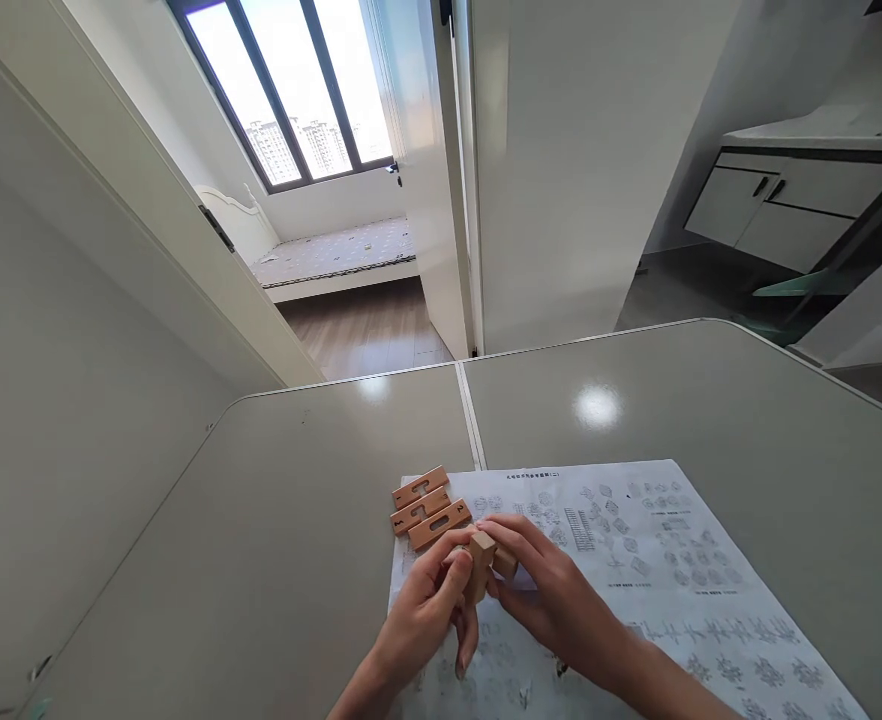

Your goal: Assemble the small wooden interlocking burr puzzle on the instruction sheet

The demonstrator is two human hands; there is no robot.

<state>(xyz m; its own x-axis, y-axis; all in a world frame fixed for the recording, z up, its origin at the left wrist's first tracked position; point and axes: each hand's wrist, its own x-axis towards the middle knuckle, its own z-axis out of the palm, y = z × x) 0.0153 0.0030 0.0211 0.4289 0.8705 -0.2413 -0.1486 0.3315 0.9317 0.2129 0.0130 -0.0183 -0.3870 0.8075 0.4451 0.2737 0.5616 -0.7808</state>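
Wooden puzzle block [481, 562] | held above paper sheet [636, 560] at worktop [298, 520] 6 o'clock | left hand [422, 615], right hand [553, 590] fingers closed round it | likely light, rigid, smooth; grip flat sides | three loose pieces [427, 508] at 11 o'clock

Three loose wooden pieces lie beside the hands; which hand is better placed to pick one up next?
Probably the left hand: the loose wooden pieces lie on its side, just beyond its fingers. The right hand would have to cross over the partly joined pieces both hands hold.
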